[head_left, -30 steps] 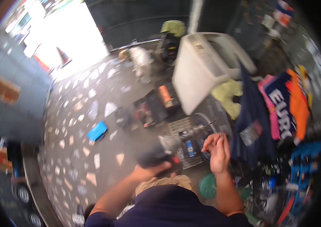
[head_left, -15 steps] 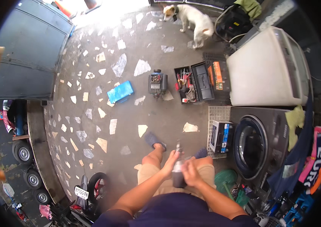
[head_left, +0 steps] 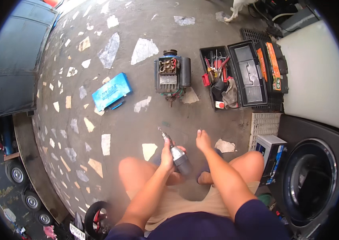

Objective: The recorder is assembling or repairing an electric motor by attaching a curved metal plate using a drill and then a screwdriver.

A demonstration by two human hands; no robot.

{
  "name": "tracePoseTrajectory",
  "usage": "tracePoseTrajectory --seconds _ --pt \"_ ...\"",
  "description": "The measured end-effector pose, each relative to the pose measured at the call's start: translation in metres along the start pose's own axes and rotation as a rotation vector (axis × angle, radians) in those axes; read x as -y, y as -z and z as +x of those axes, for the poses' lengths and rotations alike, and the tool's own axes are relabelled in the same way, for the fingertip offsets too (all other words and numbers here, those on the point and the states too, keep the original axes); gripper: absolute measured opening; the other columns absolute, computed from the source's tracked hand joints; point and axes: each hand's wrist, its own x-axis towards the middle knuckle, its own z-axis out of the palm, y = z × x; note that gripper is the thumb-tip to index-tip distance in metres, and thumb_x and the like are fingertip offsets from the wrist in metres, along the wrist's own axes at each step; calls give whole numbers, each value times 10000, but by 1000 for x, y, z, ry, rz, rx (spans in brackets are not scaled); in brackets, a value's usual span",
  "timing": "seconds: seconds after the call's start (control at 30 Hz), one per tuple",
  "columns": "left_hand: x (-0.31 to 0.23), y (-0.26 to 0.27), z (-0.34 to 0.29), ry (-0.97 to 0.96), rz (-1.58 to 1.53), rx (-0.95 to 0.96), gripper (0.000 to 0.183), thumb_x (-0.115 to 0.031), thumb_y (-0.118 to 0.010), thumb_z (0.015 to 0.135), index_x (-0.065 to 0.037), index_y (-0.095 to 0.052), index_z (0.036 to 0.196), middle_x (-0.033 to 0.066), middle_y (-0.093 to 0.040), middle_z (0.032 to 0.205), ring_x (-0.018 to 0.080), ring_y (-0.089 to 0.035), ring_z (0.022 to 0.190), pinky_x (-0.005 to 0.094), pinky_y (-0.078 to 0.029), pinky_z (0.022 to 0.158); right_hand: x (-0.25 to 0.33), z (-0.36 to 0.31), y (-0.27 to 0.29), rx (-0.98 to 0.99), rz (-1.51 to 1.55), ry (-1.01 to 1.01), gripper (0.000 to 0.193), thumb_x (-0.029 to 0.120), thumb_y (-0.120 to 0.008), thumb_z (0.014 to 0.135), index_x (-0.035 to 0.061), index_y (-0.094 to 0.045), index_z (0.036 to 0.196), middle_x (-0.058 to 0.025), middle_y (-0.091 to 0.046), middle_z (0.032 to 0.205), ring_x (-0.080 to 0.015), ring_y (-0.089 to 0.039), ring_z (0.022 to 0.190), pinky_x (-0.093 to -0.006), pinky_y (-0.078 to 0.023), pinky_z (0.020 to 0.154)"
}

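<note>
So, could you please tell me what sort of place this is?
Probably a home garage or yard used as a workshop. An open toolbox and what looks like a motor rest on the floor, while a dark washing machine at the right suggests a household.

On the power tool [head_left: 179,157] we distinguish a silvery, metallic-looking front section and a dark, matt rear. The blue case [head_left: 112,91] we read as smooth and glossy, the toolbox lid [head_left: 247,66] as black plastic of low sheen. On the motor [head_left: 172,76] we observe ribbed, grey, metallic-looking housing. In the floor [head_left: 133,124] we find matt, concrete-like ground set with pale, stone-like pieces [head_left: 144,51]. We note soft, matt cloth in the shorts [head_left: 185,204] and a glossy, dark round door [head_left: 311,180].
</note>
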Motion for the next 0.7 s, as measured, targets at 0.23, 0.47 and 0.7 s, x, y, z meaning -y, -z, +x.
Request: tracePoseTrajectory --seconds 0.23,0.47,0.7 --pt "-39 2 68 -159 -85 -26 480 -630 -388 1051 -156 -453 1017 214 -712 939 362 -708 854 469 -590 742 32 2 12 596 -122 335 865 131 -758 778 38 -376 1549 -237 -495 1501 -334 -461 1412 -453 -367 1177" --pt "-46 -43 37 80 -151 181 494 -598 -362 1044 -133 -490 932 269 -680 1267 382 -652 1152 506 -533 963 50 -117 39 58 483 585 567 145 -850 811 53 -588 1306 -88 -706 1178 -207 -692 1007 -359 -547 878" --pt "-66 -12 86 204 -172 225 442 -543 -701 939 -163 -520 804 -8 -543 679 118 -515 549 315 -515 581 51 -134 -9 -192 248 551 482 170 -825 747 54 -655 1182 -177 -748 949 -347 -744 898 -407 -578 783"
